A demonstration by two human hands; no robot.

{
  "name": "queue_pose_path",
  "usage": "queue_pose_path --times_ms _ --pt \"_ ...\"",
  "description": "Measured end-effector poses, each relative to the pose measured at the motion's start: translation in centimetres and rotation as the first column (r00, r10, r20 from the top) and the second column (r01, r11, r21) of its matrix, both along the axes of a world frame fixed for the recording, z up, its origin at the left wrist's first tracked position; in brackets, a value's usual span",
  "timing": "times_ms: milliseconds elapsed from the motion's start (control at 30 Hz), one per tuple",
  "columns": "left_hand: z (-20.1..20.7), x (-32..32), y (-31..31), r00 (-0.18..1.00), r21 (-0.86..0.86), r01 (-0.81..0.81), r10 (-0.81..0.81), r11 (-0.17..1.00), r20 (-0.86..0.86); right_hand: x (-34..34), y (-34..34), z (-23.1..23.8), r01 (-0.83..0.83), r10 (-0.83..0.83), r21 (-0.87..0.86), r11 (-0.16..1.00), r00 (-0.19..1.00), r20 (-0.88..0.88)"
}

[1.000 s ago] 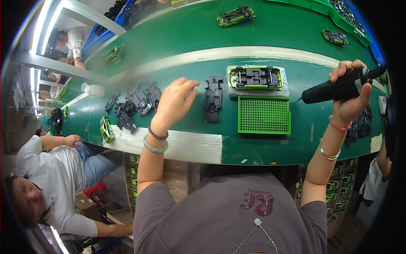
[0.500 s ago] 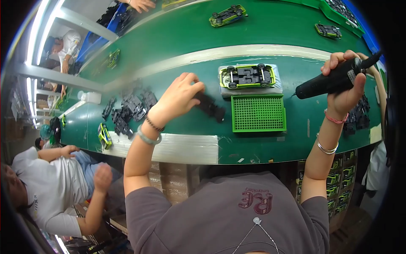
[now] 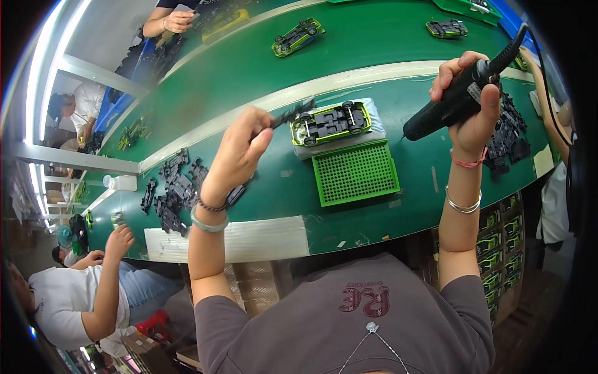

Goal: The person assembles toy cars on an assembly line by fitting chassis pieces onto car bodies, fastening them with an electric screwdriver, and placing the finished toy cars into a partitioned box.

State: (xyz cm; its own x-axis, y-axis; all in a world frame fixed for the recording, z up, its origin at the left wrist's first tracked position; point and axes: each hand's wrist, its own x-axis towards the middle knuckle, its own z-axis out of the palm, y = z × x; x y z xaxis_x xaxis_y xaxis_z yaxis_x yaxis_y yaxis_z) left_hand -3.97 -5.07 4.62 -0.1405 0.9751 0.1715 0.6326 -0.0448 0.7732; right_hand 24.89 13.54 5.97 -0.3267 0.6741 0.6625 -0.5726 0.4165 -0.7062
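Observation:
My left hand [image 3: 242, 144] pinches one end of a black plastic toy-car chassis [image 3: 295, 113]. The chassis is held on edge beside the left end of an upturned green toy car [image 3: 330, 123]; whether they touch I cannot tell. The car lies wheels up on a pale pad [image 3: 377, 121], its underside showing black parts. In my right hand [image 3: 476, 115] is a black electric screwdriver [image 3: 443, 105], its cable leaving the top and its tip pointing down-left, right of the car. A green perforated basket [image 3: 356, 198] sits just in front of the pad.
Loose black chassis lie in a pile [image 3: 177, 187] left of my left forearm and another pile [image 3: 507, 134] beyond my right wrist. Two upturned toy cars [image 3: 298, 37] [image 3: 446, 28] rest on the far green surface. A white bottle [image 3: 121, 182] stands left. Co-workers sit at the left.
My left hand has lifted the black chassis up and away from me, towards the toy car's left end. The screwdriver stays in my right hand. The whole view has shifted and turned slightly.

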Motion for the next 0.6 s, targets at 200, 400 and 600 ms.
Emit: queue_pose_path --times_ms 200,400,600 --pt "0.0 3.5 4.0 0.946 0.226 0.182 -0.108 0.957 -0.304 -0.2 0.1 -0.1 0.012 -0.012 -0.015 1.000 1.000 -0.020" --pt "-1.2 3.9 5.4 0.922 0.159 0.273 -0.211 0.949 -0.326 0.3 0.0 0.2 0.013 -0.010 -0.041 0.999 0.998 0.061" --pt "-1.8 3.7 5.3 0.921 0.110 0.277 -0.232 0.954 -0.312 -0.1 0.0 0.2 0.037 -0.037 -0.031 0.999 0.999 -0.016"
